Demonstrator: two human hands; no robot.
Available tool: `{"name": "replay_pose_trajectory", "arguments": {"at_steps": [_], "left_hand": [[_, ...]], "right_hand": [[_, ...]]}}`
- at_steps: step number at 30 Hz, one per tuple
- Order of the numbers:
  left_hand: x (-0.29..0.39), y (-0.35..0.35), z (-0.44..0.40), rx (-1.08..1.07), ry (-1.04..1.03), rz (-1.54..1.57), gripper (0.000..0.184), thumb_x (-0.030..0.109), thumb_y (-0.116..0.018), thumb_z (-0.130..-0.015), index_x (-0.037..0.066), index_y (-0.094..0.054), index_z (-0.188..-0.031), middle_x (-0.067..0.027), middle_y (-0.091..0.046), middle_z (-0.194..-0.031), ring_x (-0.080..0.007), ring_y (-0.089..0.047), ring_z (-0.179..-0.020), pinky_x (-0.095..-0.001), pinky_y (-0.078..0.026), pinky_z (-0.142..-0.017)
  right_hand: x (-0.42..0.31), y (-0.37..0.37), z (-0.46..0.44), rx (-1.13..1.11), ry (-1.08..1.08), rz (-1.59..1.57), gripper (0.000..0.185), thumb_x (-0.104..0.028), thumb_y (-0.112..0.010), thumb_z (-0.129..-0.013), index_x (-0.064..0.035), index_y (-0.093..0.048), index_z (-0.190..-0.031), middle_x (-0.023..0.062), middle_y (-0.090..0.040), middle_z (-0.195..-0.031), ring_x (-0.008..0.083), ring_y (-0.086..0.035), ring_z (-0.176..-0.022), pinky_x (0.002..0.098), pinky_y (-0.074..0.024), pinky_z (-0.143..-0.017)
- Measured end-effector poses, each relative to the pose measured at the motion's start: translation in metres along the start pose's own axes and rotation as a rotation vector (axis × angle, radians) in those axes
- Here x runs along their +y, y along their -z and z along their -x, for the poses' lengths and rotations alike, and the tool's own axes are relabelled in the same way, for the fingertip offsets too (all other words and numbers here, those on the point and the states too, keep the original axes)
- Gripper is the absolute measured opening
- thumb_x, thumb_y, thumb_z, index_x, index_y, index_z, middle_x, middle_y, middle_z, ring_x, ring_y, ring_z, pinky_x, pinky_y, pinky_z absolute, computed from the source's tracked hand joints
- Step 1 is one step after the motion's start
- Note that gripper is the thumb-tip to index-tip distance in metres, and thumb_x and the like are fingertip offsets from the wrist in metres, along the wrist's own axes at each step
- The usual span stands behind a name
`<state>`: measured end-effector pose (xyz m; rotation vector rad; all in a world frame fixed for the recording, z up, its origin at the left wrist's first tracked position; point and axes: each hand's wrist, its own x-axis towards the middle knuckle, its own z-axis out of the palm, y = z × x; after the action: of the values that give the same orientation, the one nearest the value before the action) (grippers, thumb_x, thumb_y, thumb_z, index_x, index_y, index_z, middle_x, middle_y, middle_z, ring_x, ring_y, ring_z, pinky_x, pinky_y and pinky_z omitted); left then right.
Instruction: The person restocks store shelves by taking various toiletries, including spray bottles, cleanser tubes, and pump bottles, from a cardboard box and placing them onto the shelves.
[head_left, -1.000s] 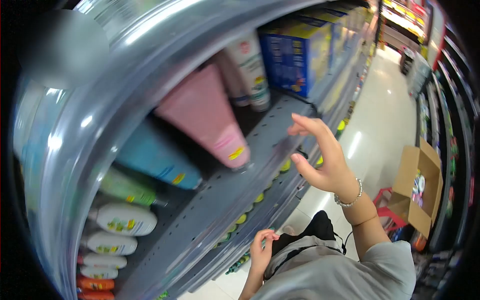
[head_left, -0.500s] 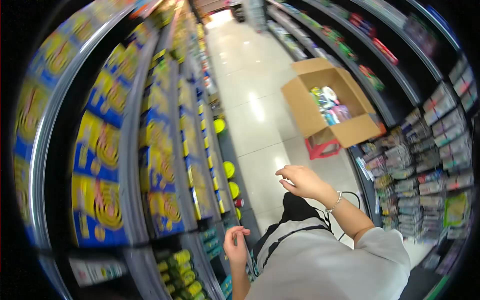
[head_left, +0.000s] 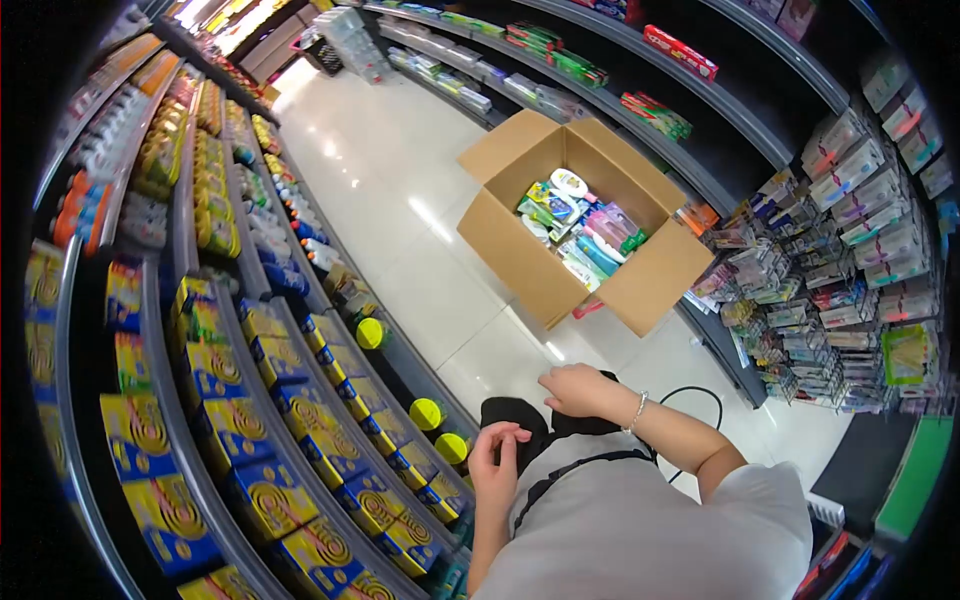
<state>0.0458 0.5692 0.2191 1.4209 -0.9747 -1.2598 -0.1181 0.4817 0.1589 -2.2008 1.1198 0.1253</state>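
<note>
My right hand (head_left: 577, 390) is held in front of my waist, back upward, with its fingers curled and their undersides hidden. A beaded bracelet (head_left: 637, 410) circles that wrist. To its left, my left hand (head_left: 497, 452) hangs near my grey shirt (head_left: 650, 515), fingers bent and drawn together; no object shows in it. Beyond both hands stands an open cardboard box (head_left: 520, 265), flaps folded out, holding several packaged items (head_left: 600, 240) such as bottles and tubes. Neither hand touches the box.
Shelves on the left hold yellow-and-blue boxes (head_left: 240, 430) and bottles (head_left: 215, 200). Yellow lids (head_left: 425, 414) line the lowest shelf. On the right are more shelves (head_left: 745, 130) and hanging packets (head_left: 860, 200). A tiled floor (head_left: 400, 190) runs between; a black cable (head_left: 720, 400) loops beside me.
My view has swung right, from the tube shelf to the aisle and the box. My right hand has come down and in towards my waist, its fingers more curled.
</note>
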Motion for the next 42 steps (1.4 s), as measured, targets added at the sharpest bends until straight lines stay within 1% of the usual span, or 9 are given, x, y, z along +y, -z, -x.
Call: {"name": "replay_pose_trajectory", "arguments": {"at_steps": [8,16,19,28,30,32,36,37,42], "left_hand": [[0.003,0.038,-0.144,-0.361,0.062,-0.102,0.01,0.002,-0.045,-0.084,-0.003,-0.051,-0.09,-0.0086,-0.06,-0.077,-0.0123,-0.056,-0.072,-0.0238,-0.044,-0.069],[0.044,0.091,-0.335,-0.657,-0.141,-0.404,0.01,0.004,-0.043,-0.085,0.0,-0.052,-0.089,-0.0071,-0.057,-0.076,-0.0121,-0.054,-0.072,-0.024,-0.042,-0.069],[0.056,0.091,-0.391,-0.712,-0.151,-0.487,0.009,0.003,-0.044,-0.084,-0.001,-0.052,-0.088,-0.0077,-0.058,-0.076,-0.0127,-0.055,-0.072,-0.025,-0.043,-0.069],[0.05,-0.013,-0.444,-0.846,-0.045,-0.475,0.01,0.004,-0.045,-0.084,0.0,-0.051,-0.091,-0.0074,-0.058,-0.081,-0.0135,-0.055,-0.076,-0.0249,-0.042,-0.073],[0.029,-0.038,-0.444,-0.908,-0.119,-0.523,0.011,0.004,-0.045,-0.084,0.0,-0.052,-0.092,-0.0072,-0.058,-0.082,-0.0133,-0.055,-0.077,-0.0248,-0.042,-0.073],[0.006,-0.058,-0.438,-0.988,0.006,-0.501,0.014,0.003,-0.048,-0.081,0.0,-0.052,-0.093,-0.0088,-0.058,-0.082,-0.0183,-0.056,-0.08,-0.0278,-0.043,-0.074],[-0.054,-0.096,-0.442,-1.155,-0.271,-1.134,0.047,0.016,-0.059,-0.069,0.006,-0.044,-0.112,-0.0169,-0.047,-0.106,-0.0336,-0.045,-0.101,-0.0393,-0.036,-0.088],[-0.071,-0.101,-0.444,-1.193,-0.374,-1.303,0.061,0.024,-0.061,-0.067,0.009,-0.036,-0.121,-0.0184,-0.034,-0.122,-0.036,-0.031,-0.116,-0.0441,-0.025,-0.097],[-0.126,-0.112,-0.453,-1.286,-0.474,-1.591,0.065,0.028,-0.058,-0.071,0.011,-0.029,-0.126,-0.0202,-0.023,-0.13,-0.0406,-0.013,-0.124,-0.0544,-0.014,-0.098]], "right_hand": [[0.006,0.011,-0.084,0.006,-0.206,-0.08,0.024,-0.024,-0.055,-0.075,-0.0038,-0.053,-0.088,0.0148,-0.057,-0.08,0.0314,-0.057,-0.076,0.0406,-0.0452,-0.066],[-0.019,0.062,-0.174,0.13,-0.337,-0.318,0.023,-0.024,-0.055,-0.075,-0.0037,-0.052,-0.085,0.0162,-0.056,-0.083,0.0329,-0.056,-0.076,0.0409,-0.0448,-0.065],[-0.019,0.065,-0.181,0.217,-0.409,-0.392,0.027,-0.024,-0.054,-0.076,-0.0037,-0.052,-0.094,0.0156,-0.055,-0.086,0.0322,-0.055,-0.08,0.0398,-0.044,-0.069],[0.096,0.061,-0.143,0.33,-0.873,-0.435,0.026,-0.021,-0.051,-0.075,-0.0023,-0.051,-0.093,0.0165,-0.055,-0.091,0.0329,-0.055,-0.08,0.0416,-0.0444,-0.069],[0.141,0.04,-0.153,0.567,-0.927,-0.433,0.022,-0.017,-0.053,-0.071,-0.0042,-0.055,-0.089,0.0156,-0.055,-0.084,0.0325,-0.055,-0.078,0.0418,-0.045,-0.067],[0.185,0.032,-0.168,0.5,-0.932,-0.399,0.022,-0.017,-0.053,-0.07,-0.0052,-0.055,-0.089,0.0145,-0.054,-0.086,0.0318,-0.054,-0.081,0.0422,-0.0441,-0.069],[0.251,0.0,-0.209,0.434,-0.826,-0.31,0.026,-0.016,-0.055,-0.067,-0.0077,-0.055,-0.092,0.012,-0.051,-0.093,0.0302,-0.05,-0.092,0.0439,-0.0397,-0.078],[0.266,-0.011,-0.22,0.308,-0.843,-0.352,0.03,-0.018,-0.057,-0.067,-0.0095,-0.054,-0.097,0.0118,-0.049,-0.1,0.0287,-0.046,-0.099,0.0437,-0.036,-0.083],[0.309,-0.061,-0.256,0.012,-0.899,-0.37,0.043,-0.025,-0.063,-0.068,-0.0109,-0.05,-0.107,0.014,-0.044,-0.112,0.0282,-0.042,-0.108,0.0405,-0.034,-0.087]]}}
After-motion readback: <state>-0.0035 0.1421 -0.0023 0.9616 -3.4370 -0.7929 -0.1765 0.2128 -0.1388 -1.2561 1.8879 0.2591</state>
